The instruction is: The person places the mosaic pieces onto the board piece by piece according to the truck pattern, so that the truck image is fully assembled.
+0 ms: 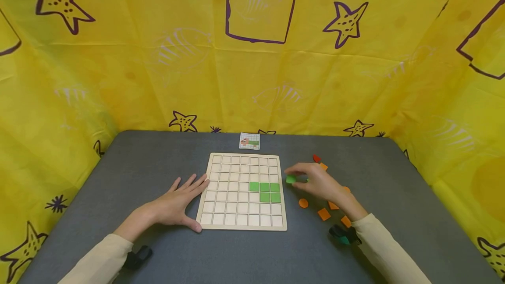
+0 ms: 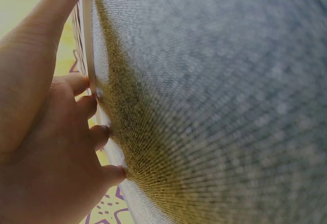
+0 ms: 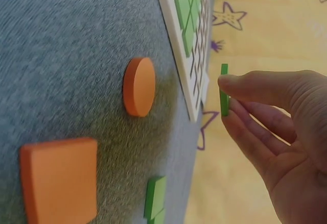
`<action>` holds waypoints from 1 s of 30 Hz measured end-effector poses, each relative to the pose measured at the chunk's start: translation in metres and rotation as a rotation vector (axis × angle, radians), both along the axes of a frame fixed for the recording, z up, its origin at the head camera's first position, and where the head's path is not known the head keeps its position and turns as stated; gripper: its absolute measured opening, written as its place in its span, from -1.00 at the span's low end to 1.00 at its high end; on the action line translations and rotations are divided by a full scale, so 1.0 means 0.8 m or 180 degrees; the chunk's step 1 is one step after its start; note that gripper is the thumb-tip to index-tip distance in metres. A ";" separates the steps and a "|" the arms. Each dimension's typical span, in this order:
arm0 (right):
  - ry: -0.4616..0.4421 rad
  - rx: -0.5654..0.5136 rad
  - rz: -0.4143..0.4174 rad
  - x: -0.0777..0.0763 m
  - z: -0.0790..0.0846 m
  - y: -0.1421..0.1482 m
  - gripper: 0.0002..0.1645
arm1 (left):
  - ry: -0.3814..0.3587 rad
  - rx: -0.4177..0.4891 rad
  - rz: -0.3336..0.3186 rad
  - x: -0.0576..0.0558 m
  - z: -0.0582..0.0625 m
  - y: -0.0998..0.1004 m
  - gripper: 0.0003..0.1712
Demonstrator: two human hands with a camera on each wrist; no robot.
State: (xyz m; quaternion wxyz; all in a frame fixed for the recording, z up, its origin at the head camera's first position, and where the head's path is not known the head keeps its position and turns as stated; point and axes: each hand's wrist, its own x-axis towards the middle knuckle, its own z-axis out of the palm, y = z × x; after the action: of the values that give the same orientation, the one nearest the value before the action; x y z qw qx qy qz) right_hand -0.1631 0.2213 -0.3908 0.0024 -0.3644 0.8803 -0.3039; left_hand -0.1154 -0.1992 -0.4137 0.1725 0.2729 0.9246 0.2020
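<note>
A wooden grid board (image 1: 240, 228) lies on the grey table, with several green square tiles (image 1: 264, 186) set in cells at its right side. My left hand (image 1: 170, 207) rests along the board's left edge, fingers spread and fairly straight, thumb near the front corner. Just off the right edge, my right hand (image 1: 321, 184) pinches a green square tile (image 3: 224, 104) between thumb and fingers, held above the table in the right wrist view. More green tiles (image 3: 156, 198) lie below that hand, mostly hidden by it in the head view.
Right of the board lie an orange round piece (image 1: 303, 203), several orange square tiles (image 1: 324, 214) and a red piece (image 1: 317, 158). Behind the board is a small picture card (image 1: 250, 141). A yellow patterned cloth (image 1: 252, 78) hangs around the table's far sides.
</note>
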 end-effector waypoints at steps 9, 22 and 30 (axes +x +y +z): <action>-0.0044 0.0021 -0.0006 -0.004 0.002 -0.016 -0.55 | -0.0026 -0.0005 0.0007 0.000 0.002 0.000 0.46; -0.0034 -0.0007 0.0156 -0.011 0.003 -0.047 -0.56 | -0.0033 -0.0034 0.0011 -0.001 0.001 -0.001 0.47; -0.0087 -0.0039 0.0226 -0.014 0.003 -0.064 -0.56 | -0.0041 -0.0018 0.0009 -0.001 0.001 -0.001 0.46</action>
State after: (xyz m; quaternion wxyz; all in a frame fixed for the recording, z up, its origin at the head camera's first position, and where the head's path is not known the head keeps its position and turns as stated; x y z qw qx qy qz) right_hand -0.1746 0.1702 -0.3885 0.0230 -0.3912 0.8648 -0.3140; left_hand -0.1159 -0.1998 -0.4126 0.1789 0.2699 0.9245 0.2013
